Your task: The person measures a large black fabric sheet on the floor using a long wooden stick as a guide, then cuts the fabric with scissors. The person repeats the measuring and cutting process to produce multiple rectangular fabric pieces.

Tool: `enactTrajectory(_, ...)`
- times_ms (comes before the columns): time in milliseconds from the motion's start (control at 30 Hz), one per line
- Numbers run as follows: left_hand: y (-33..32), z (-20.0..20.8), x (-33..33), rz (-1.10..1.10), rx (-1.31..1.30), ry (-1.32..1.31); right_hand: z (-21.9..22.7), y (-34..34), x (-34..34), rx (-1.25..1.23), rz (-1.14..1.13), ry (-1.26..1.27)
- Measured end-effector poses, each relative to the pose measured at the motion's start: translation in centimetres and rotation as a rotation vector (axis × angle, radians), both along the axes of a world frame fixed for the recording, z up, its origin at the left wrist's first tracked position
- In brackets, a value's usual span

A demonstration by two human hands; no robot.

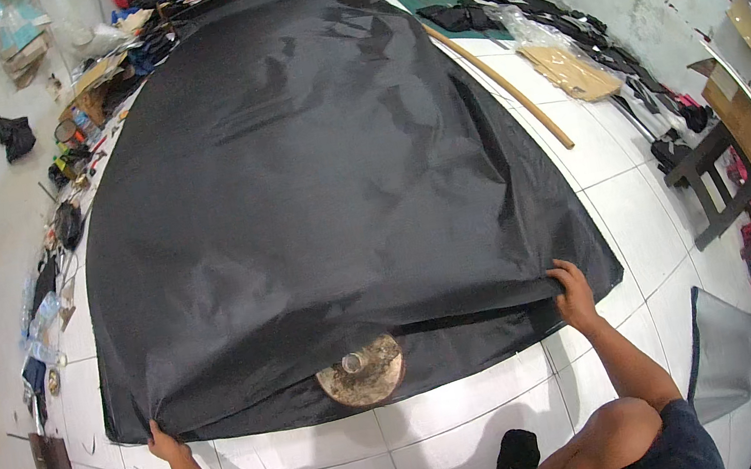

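Observation:
A large sheet of black fabric (287, 170) is spread over the white tiled floor in front of me. My left hand (167, 440) pinches its near left edge. Farther right, my right hand (573, 290) grips the edge of the upper layer, which is lifted a little above another black layer (473, 352) beneath. Between my hands, a round, worn disc-shaped weight (361, 374) with a hub in its middle rests on the lower layer at the near edge. The upper layer's edge partly covers the weight's far side.
A long wooden stick (510, 90) lies along the fabric's right side, near flat brown cardboard (571, 71). A dark stool (716, 181) stands at right, beside a grey sheet (720, 352). Plastic bottles (42, 315) and clutter line the left wall.

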State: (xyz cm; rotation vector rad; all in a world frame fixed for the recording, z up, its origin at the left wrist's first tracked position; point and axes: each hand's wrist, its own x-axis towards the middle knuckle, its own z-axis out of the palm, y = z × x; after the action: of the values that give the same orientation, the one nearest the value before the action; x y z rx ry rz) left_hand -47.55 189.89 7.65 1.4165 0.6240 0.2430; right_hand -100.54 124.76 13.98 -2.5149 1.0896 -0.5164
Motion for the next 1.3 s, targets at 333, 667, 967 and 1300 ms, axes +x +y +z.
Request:
enactTrajectory(333, -10.1, -1.1, -5.3, -0.410, -0.260, 0.335, -2.0, -3.3, -0.2, -0.107, -0.057, -0.026)
enactTrajectory(667, -14.5, -2.6, -9.8, -0.594, -0.159, 0.375, 3.1, -6.0, 0.0, -0.344, -0.345, 0.390)
enactTrajectory(967, -14.1, -2.6, -10.3, -0.623, -0.506, 0.551, 12.2, 12.9, 19.0, -0.001, 0.813, 0.244)
enactTrajectory(1300, -16.3, -1.6, -10.3, -0.661, -0.426, 0.420, 5.6, 19.4, 26.3, -0.082, 1.013, 0.168)
